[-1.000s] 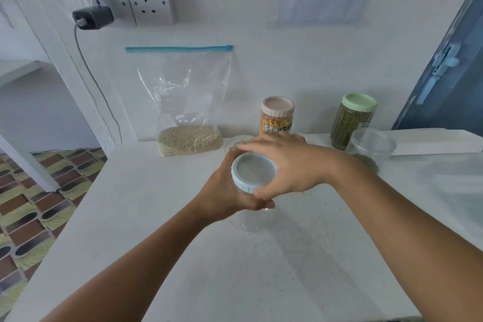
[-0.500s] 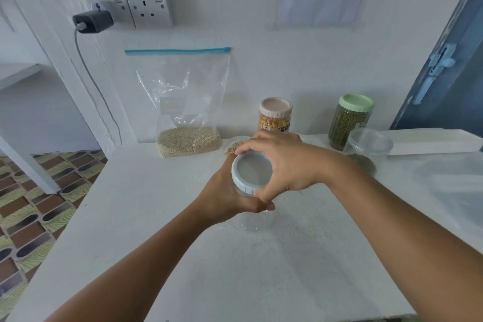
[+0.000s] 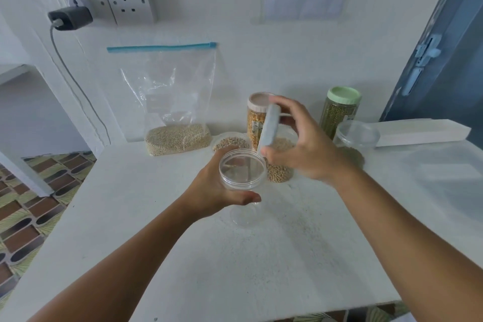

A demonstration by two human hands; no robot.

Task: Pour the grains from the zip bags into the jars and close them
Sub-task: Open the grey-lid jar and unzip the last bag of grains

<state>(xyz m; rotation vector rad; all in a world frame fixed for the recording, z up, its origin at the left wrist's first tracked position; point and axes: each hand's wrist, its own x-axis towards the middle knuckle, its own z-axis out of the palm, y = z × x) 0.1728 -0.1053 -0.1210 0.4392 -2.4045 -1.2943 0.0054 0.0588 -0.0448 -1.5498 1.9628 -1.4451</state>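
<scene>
An empty, clear, round plastic jar [image 3: 243, 171] is held upright just above the white worktop [image 3: 261, 256] near its middle, gripped round its wall by the left hand [image 3: 217, 191]. Its flat, round, pale blue lid [image 3: 269, 129] is off and is pinched edge-on in the curled fingers of the right hand [image 3: 300, 144], just above and to the right of the open mouth. The task is judged to be partly done: two tall jars stand filled and capped by the wall, a clear jar of yellow grains with a pale pink lid [image 3: 257, 117] and a clear jar of green grains with a pale green lid [image 3: 341, 110]. For the opened jar, filling and closing are still to be done. A clear zip bag with a blue seal strip [image 3: 170, 102] leans upright against the wall, sealed, with pale small grains settled at its bottom; it is judged the likeliest source for the next pour. Directly behind the held jar, clear packets of tan, bean-like grains [image 3: 279, 162] lie on the worktop, partly hidden by the right hand, so it cannot be told whether they are bags or tubs. A clear, lidless round container [image 3: 356, 134] stands further right, beside a long white box [image 3: 423, 132]. A black charger [image 3: 70, 18] is plugged into the wall socket. Nothing stands between the jar and the zip bag; the lid must be set down first.
</scene>
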